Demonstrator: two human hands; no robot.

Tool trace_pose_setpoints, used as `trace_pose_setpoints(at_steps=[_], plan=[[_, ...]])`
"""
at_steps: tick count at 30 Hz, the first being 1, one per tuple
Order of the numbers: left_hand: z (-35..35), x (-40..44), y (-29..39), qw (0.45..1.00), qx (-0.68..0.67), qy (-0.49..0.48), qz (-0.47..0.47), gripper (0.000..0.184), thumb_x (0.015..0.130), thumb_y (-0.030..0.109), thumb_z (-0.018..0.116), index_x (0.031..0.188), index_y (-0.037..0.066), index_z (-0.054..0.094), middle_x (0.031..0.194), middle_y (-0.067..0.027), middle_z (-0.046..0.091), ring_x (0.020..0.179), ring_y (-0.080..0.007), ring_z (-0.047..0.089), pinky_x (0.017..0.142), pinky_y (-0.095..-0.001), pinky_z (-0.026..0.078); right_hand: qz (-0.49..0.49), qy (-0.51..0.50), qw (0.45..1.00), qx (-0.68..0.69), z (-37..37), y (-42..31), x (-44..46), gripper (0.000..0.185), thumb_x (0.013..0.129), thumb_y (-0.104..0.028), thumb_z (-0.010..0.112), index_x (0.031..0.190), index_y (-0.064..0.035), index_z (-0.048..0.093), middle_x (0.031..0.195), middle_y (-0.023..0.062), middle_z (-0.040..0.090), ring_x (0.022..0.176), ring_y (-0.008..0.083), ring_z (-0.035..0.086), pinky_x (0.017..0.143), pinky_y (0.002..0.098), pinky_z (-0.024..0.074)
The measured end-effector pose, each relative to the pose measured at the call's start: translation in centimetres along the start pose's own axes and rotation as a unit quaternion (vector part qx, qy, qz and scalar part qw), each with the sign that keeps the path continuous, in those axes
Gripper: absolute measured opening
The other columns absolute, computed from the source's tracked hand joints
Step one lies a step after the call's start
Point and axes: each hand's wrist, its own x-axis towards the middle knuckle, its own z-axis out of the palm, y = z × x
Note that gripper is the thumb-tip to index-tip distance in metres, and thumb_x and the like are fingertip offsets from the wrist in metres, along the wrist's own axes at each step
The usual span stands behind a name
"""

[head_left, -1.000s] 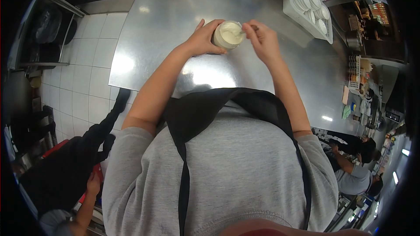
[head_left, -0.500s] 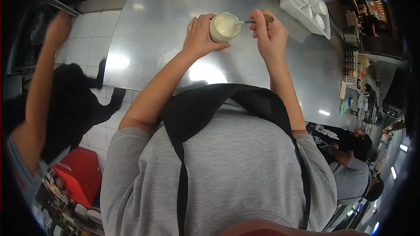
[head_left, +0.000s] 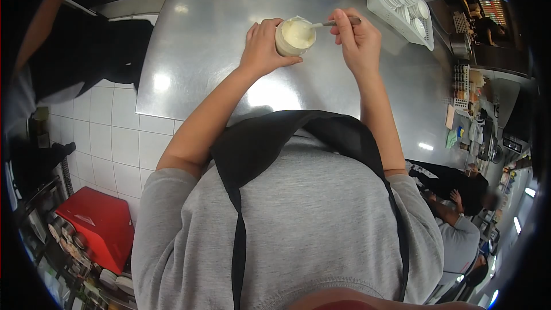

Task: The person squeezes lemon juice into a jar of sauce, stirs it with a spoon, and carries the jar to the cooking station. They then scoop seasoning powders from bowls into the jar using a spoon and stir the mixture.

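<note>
My left hand (head_left: 265, 47) is wrapped round the side of a small round tub (head_left: 285, 49) on the steel table. Pale creamy stuff (head_left: 298, 33) fills much of the tub, with some smeared near the rim. Between thumb and fingers, my right hand (head_left: 359, 39) grips the handle of a spoon (head_left: 328, 23). The spoon slants down to the left, and its bowl end is over or in the cream; how deep I cannot tell.
A white basket (head_left: 400, 22) of stacked white dishes stands at the table's (head_left: 212, 34) back right. A person in dark clothes (head_left: 94, 51) is close to the table's left edge. A red bin (head_left: 100, 227) is on the tiled floor at left. Other people (head_left: 456, 241) are at far right.
My right hand has shifted slightly up and right with the spoon; the cream's surface looks different. My left hand stays on the tub. The person at left has moved closer to the table's left edge.
</note>
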Motion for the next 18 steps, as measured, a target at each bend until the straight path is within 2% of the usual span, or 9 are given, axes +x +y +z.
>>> trace_pose_setpoints(at_steps=[2,4,5,7,8,11,15,17,18], plan=[[0.1,-0.1,-0.1,1.000,-0.002,-0.003,-0.004,0.086,0.052,0.041,0.084,0.119,0.004,0.044,0.114,-0.0108,0.051,0.110,-0.0284,0.047,0.103,-0.0443,0.025,0.017,0.000,1.000,-0.018,0.0,0.2,-0.1,0.023,0.091,-0.021,0.056,0.081,-0.0016,0.064,0.063,0.0049,0.059,0.050,0.0093,0.052,0.047,0.0228,0.0408],[-0.1,0.0,-0.1,1.000,-0.008,-0.014,-0.003,0.087,0.052,0.041,0.084,0.120,0.005,0.044,0.115,-0.0107,0.051,0.111,-0.0278,0.047,0.104,-0.0449,0.024,-0.064,-0.081,0.993,0.055,0.2,0.2,-0.1,0.020,0.091,-0.018,0.056,0.084,-0.0009,0.064,0.068,0.0067,0.059,0.053,0.0100,0.054,0.049,0.0230,0.0424],[-0.3,0.0,-0.1,1.000,-0.013,-0.025,-0.001,0.087,0.052,0.041,0.084,0.121,0.005,0.044,0.115,-0.0106,0.051,0.112,-0.0272,0.047,0.105,-0.0455,0.023,-0.064,-0.080,0.993,0.055,-0.1,0.1,-0.1,0.020,0.091,-0.018,0.056,0.084,-0.0009,0.064,0.068,0.0067,0.059,0.053,0.0100,0.054,0.049,0.0230,0.0424],[-0.3,0.1,-0.1,0.999,-0.016,-0.038,-0.007,0.088,0.052,0.041,0.084,0.122,0.005,0.043,0.116,-0.0106,0.051,0.113,-0.0267,0.047,0.106,-0.0463,0.021,-0.075,-0.191,0.977,0.050,-1.4,-0.1,0.2,0.018,0.091,-0.016,0.056,0.089,-0.0003,0.065,0.072,0.0063,0.060,0.056,0.0097,0.054,0.051,0.0229,0.0438],[-0.4,0.1,-0.1,0.998,-0.020,-0.052,-0.014,0.089,0.053,0.042,0.084,0.123,0.006,0.043,0.117,-0.0106,0.052,0.115,-0.0263,0.048,0.108,-0.0470,0.019,-0.076,-0.190,0.978,0.050,-1.8,0.1,0.2,0.018,0.091,-0.016,0.056,0.089,-0.0003,0.065,0.072,0.0063,0.060,0.056,0.0097,0.054,0.051,0.0229,0.0438],[-0.5,0.1,-0.2,0.998,-0.021,-0.060,-0.022,0.091,0.053,0.042,0.083,0.125,0.006,0.042,0.118,-0.0110,0.052,0.116,-0.0264,0.048,0.109,-0.0482,0.017,0.033,-0.155,0.986,0.048,-2.9,0.6,0.7,0.021,0.091,-0.019,0.057,0.091,0.0000,0.065,0.074,0.0023,0.060,0.059,0.0081,0.055,0.053,0.0221,0.0456],[-0.4,0.0,-0.3,0.999,-0.019,-0.048,-0.009,0.091,0.053,0.042,0.083,0.125,0.005,0.042,0.117,-0.0107,0.052,0.115,-0.0264,0.049,0.108,-0.0484,0.017,0.034,-0.130,0.990,0.050,-1.9,0.9,0.7,0.021,0.091,-0.020,0.057,0.091,-0.0003,0.065,0.074,0.0025,0.060,0.059,0.0084,0.055,0.053,0.0218,0.0458],[-0.4,0.0,-0.4,0.998,-0.035,-0.058,-0.014,0.089,0.053,0.041,0.083,0.125,0.007,0.042,0.118,-0.0102,0.053,0.116,-0.0265,0.048,0.108,-0.0498,0.016,-0.024,-0.210,0.975,0.068,-1.8,0.3,0.6,0.023,0.093,-0.020,0.055,0.093,0.0003,0.065,0.078,0.0024,0.060,0.064,0.0078,0.056,0.056,0.0205,0.0455],[-0.5,0.1,-0.5,0.998,-0.034,-0.057,-0.014,0.089,0.053,0.041,0.083,0.125,0.007,0.042,0.118,-0.0102,0.053,0.116,-0.0265,0.048,0.108,-0.0498,0.016,-0.025,-0.210,0.975,0.069,-2.1,0.2,0.8,0.023,0.093,-0.020,0.055,0.093,0.0003,0.065,0.078,0.0024,0.060,0.064,0.0078,0.056,0.056,0.0205,0.0455]])
